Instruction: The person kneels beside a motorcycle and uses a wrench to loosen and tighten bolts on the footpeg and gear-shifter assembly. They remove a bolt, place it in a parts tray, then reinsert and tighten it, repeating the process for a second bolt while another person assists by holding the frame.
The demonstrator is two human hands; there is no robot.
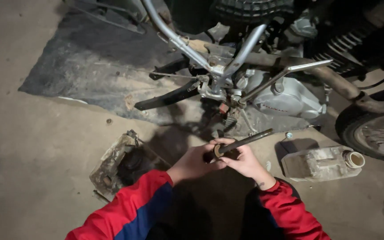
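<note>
Both hands meet low in the middle of the view, fingers closed around the near end of a dark metal rod (244, 141). Left hand (195, 161) wraps the rod's end from the left side, and right hand (244, 161) grips it from the right, thumb and forefinger pinching a small brass-coloured ring (217, 151) seated on that end. From the hands the rod slants up and away to the right, its far tip free in the air. Red sleeves with a blue band (143, 209) cover both forearms.

Just beyond the hands stands a motorcycle (285, 95), its silver engine cover up and to the right of the rod's tip. Chrome tubes (210, 62) cross above the hands, and a black footrest bar (167, 98) juts out up and to the left. Farther right, a spoked wheel (381, 133) shows at the frame edge, with a rusty exhaust pipe (347, 89) above it.

Right of the right hand, a dirty pale plastic canister (318, 163) lies on its side on the concrete floor (32, 146), open spout facing right. Left of the left hand, a battered grimy tray (112, 164) sits on the floor. Beyond that, a dark mat (85, 66) spreads under the motorcycle.
</note>
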